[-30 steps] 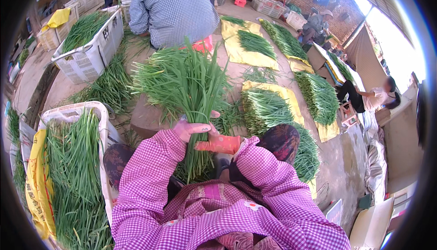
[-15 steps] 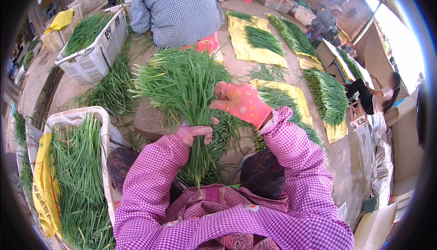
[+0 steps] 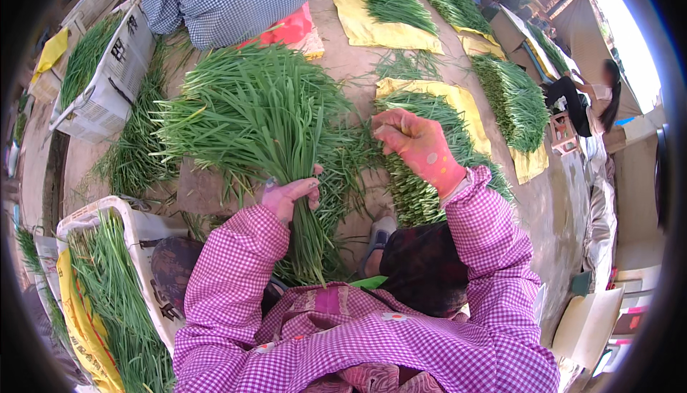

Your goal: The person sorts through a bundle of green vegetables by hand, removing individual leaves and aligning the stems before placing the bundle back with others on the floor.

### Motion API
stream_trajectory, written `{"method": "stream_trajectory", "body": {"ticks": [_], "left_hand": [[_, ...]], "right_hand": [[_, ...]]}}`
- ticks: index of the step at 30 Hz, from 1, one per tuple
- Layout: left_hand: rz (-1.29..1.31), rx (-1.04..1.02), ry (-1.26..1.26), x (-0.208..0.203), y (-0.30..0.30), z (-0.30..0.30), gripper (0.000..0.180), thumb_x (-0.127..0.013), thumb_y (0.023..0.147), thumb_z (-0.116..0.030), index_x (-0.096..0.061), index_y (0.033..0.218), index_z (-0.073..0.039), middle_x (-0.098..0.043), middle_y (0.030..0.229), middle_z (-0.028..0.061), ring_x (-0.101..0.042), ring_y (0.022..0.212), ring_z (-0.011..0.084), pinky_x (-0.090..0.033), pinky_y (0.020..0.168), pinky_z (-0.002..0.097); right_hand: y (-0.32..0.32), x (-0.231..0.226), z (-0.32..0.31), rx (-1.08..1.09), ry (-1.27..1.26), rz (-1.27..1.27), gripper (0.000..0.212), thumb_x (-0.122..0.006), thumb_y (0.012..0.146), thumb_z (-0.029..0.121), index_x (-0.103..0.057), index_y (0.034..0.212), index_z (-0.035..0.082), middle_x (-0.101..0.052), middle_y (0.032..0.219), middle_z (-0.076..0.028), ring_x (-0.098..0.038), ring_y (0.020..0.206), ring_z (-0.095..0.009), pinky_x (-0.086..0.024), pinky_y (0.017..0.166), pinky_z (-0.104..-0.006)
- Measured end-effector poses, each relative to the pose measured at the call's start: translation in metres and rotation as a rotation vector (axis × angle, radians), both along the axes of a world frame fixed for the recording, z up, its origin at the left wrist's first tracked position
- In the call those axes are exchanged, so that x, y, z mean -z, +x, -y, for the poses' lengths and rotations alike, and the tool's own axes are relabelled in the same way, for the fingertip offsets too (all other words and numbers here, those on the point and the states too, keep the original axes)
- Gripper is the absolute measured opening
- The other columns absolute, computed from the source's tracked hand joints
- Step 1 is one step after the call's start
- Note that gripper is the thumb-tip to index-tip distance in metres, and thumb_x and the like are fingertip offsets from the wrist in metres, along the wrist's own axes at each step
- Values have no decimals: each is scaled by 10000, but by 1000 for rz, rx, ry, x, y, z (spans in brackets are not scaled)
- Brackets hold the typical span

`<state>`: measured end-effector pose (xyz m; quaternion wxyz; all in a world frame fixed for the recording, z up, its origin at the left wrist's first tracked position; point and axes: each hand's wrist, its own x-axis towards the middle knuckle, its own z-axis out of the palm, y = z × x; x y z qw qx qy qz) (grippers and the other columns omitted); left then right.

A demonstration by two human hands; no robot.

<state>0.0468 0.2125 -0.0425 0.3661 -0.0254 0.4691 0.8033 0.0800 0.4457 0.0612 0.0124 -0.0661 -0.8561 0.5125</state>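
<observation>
The left hand (image 3: pixel 285 196) is wrapped around the narrow lower part of a bunch of green leaves (image 3: pixel 261 110), which fans out toward the far left, its tail hanging down near the person's lap. The right hand (image 3: pixel 416 148), in an orange-pink glove (image 3: pixel 433 160) with pale dots, is apart from the bunch, just to its right, fingers curled inward; whether they pinch anything, I cannot tell. Below this hand, a pile of leaves (image 3: pixel 422 196) lies partly on a yellow sheet (image 3: pixel 465 110). At the near left stands a white crate (image 3: pixel 130 225) full of leaves, a yellow sack (image 3: pixel 77 314) along its left side. Farther off on the left is another white crate (image 3: pixel 107 113), beside a co-worker in a checked shirt (image 3: pixel 229 3).
</observation>
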Motion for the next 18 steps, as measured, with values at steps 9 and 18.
{"method": "stream_trajectory", "body": {"ticks": [9,18], "left_hand": [[75,41,-161,16,13,-38,190,-685,766,-116,-638,840,53,-601,697,81,-575,610,182,-494,592,311],[39,105,-265,16,16,-57,171,-669,744,-52,-617,880,37,-607,677,87,-573,557,184,-482,497,308]], "right_hand": [[-2,17,47,-216,224,-133,308,-606,834,116,-572,1137,76,-662,902,-89,-637,751,-141,-495,660,-279],[-13,37,45,-143,430,-21,291,-652,773,260,-569,976,70,-639,751,-105,-618,703,-294,-476,636,-370]]}}
